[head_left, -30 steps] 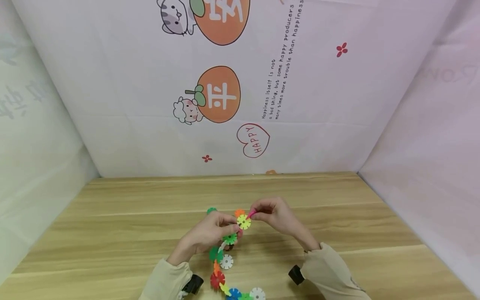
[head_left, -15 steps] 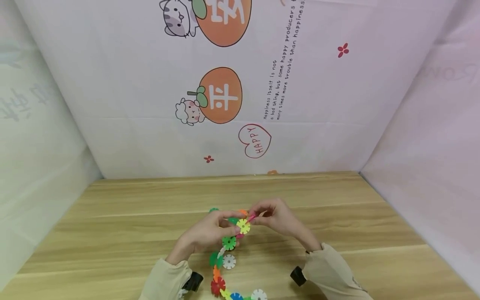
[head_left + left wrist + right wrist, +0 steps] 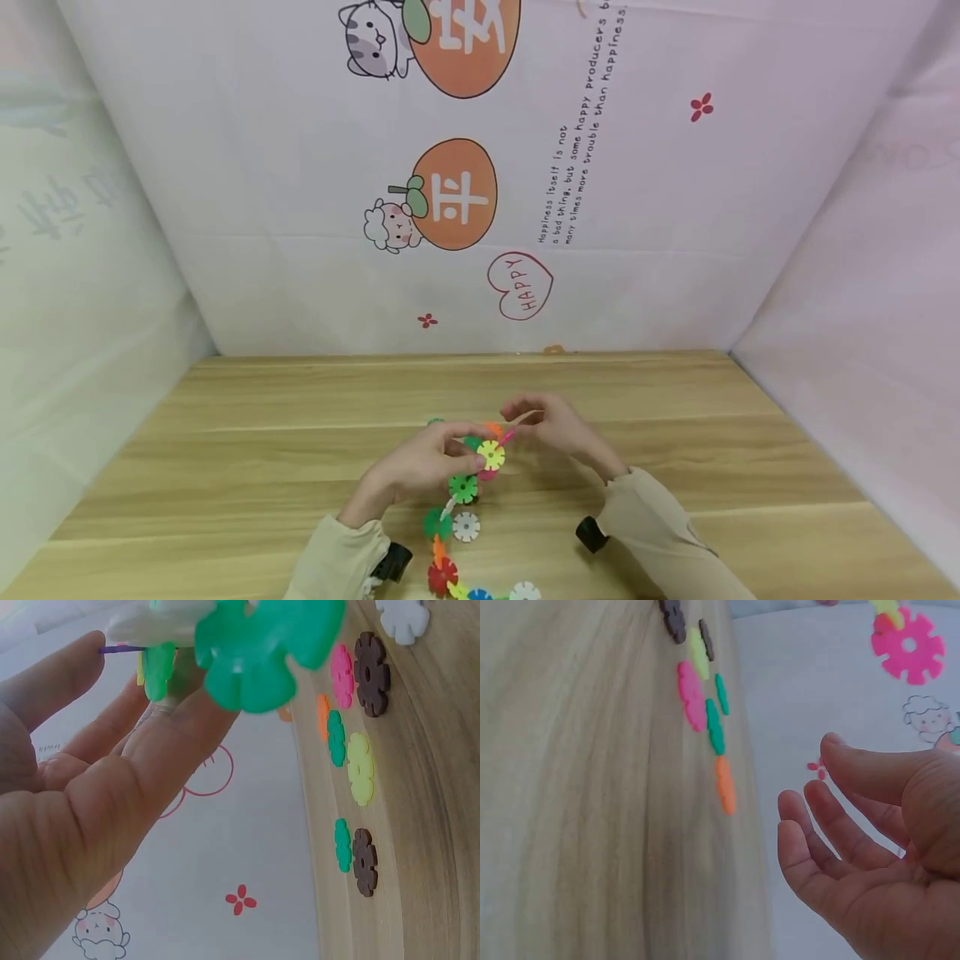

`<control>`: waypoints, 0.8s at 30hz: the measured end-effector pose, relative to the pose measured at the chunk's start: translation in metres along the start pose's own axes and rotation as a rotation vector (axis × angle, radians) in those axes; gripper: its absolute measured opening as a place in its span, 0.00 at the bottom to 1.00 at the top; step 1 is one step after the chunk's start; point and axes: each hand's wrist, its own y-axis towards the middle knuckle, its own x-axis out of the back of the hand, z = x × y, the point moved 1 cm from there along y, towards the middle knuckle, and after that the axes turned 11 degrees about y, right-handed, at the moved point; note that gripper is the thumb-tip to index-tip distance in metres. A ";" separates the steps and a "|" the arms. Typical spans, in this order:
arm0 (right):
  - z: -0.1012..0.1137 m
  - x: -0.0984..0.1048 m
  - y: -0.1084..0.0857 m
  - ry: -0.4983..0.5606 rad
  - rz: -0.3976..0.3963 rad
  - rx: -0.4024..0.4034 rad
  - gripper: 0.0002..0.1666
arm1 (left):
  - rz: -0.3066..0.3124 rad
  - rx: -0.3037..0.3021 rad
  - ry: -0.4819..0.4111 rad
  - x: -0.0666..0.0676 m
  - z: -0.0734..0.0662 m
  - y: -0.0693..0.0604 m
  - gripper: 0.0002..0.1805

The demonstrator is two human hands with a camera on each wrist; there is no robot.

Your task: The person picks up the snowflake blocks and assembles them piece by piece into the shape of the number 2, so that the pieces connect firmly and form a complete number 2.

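In the head view my left hand (image 3: 423, 458) holds up a chain of toothed plastic snowflake discs, its thumb at a yellow disc (image 3: 491, 455). A pink disc (image 3: 908, 646) is slotted into that yellow one and, in the head view, stands edge-on. Below, the chain runs through a green disc (image 3: 462, 488) and a red disc (image 3: 442, 575) toward the bottom edge. Close to the left wrist camera hangs a large green disc (image 3: 251, 652). My right hand (image 3: 555, 423) is beside the pink disc; the right wrist view shows its fingers loosely bent, apart from the disc.
Loose discs lie on the wooden table (image 3: 300, 400) beyond the hands, among them an orange disc (image 3: 725, 785), a brown disc (image 3: 373, 673) and a yellow disc (image 3: 361, 769). A white disc (image 3: 466, 527) is beside the chain. Printed white cloth (image 3: 622, 275) encloses the back and sides.
The right hand's fingers have parted from the pink disc, which stays on the yellow one. The left hand keeps hold of the chain. The head view has shifted slightly.
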 end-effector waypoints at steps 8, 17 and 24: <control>-0.014 -0.003 0.024 -0.007 -0.013 -0.107 0.15 | -0.014 0.000 0.007 0.003 -0.001 0.000 0.20; -0.026 -0.004 0.039 -0.074 -0.018 -0.140 0.16 | -0.016 -0.013 -0.004 0.007 -0.002 -0.003 0.20; -0.028 -0.006 0.043 -0.125 0.008 -0.140 0.16 | -0.017 -0.017 -0.017 0.009 -0.001 -0.003 0.20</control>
